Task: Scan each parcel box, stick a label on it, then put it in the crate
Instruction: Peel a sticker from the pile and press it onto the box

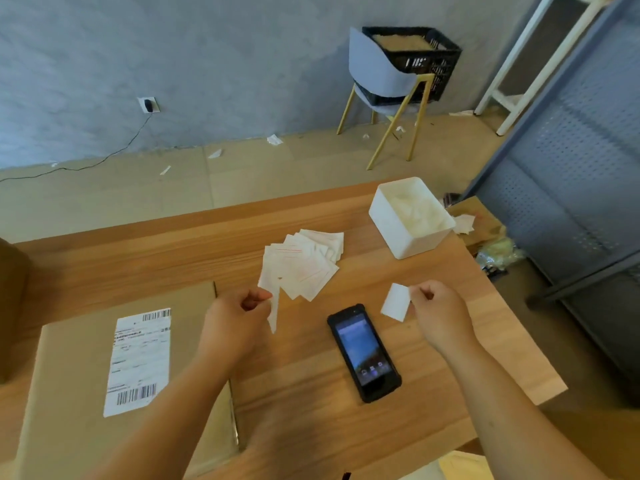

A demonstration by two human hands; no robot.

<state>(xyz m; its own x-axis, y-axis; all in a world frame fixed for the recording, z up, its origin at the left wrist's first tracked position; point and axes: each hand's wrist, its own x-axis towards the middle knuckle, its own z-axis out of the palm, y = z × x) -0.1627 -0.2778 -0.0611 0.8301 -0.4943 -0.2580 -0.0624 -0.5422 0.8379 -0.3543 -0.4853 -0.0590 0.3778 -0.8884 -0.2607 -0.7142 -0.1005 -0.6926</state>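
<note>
A: Head view, nearest item?
B: Parcel box [69,393], flat on the table [138,258] at left, shipping label [138,362] on top. Just beside it, handheld scanner [363,351], face up, screen lit.
A: Hands?
B: Left hand [235,320]: pinches a thin paper strip [274,315]. Right hand [440,313]: pinches a small white label [396,302] by its edge, above the table.
A: Further back?
B: Loose pile of labels [301,265], then a white tub [408,220]. Beyond the table, black crate [440,64] on a chair [377,74] by the wall, well apart from the box.
</note>
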